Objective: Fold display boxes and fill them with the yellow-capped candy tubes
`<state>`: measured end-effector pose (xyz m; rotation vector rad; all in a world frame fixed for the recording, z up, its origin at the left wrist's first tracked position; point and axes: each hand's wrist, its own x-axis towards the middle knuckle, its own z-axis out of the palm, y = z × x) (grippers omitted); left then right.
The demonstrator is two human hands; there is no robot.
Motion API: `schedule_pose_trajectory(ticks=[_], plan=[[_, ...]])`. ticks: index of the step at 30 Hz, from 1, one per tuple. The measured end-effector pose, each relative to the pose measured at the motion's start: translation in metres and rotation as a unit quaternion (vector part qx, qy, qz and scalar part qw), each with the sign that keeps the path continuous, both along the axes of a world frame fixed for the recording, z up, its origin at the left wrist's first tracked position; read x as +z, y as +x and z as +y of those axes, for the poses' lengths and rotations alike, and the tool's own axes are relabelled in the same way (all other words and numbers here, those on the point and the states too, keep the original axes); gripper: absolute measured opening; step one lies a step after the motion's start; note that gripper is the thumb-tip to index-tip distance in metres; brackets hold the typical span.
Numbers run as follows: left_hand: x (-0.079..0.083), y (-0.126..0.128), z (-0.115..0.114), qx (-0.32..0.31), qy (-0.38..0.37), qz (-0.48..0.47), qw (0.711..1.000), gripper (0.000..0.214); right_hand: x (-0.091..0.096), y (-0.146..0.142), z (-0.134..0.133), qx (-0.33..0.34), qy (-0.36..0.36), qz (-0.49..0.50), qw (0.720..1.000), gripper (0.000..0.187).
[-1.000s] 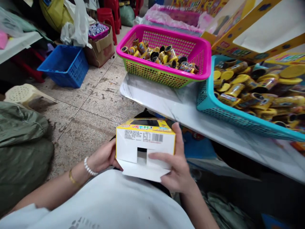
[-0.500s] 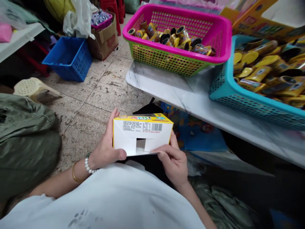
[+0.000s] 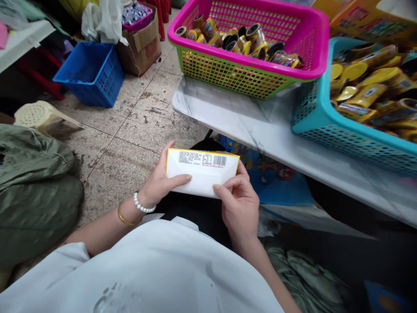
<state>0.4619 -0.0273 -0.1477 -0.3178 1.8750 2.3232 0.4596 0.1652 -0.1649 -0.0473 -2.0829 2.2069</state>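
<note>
A small cardboard box (image 3: 202,174) with yellow edges is held over my lap, its white end panel facing up. Printed text and a barcode run along that panel's far edge, and no opening shows in it. My left hand (image 3: 163,177) grips the box's left side, the thumb lying across the white panel. Around the right side, my right hand (image 3: 239,198) is closed, its thumb pressing near the panel's lower right corner. The box's other faces are mostly hidden.
A marbled table (image 3: 234,111) on the right carries a pink-and-green basket (image 3: 234,74) and a turquoise basket (image 3: 358,134), both holding yellow tubes. A blue crate (image 3: 107,87), a cream stool (image 3: 35,115) and a green sack (image 3: 39,208) are on the left.
The gap in the box's white end has closed, leaving the panel unbroken. The box has tilted, hiding its printed yellow face, and my left thumb has moved onto the panel.
</note>
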Motion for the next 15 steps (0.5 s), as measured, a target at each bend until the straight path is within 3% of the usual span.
schedule_pose_trajectory(ticks=[7,15], plan=[[-0.013,-0.003,-0.001,0.014,0.032,-0.072,0.997,0.108,-0.006,-0.003,-0.001,0.018,0.035,-0.121,0.992,0.022],[-0.013,0.005,0.001,0.037,0.060,-0.124,0.990,0.106,-0.006,-0.006,0.001,0.038,0.061,-0.152,0.986,0.020]])
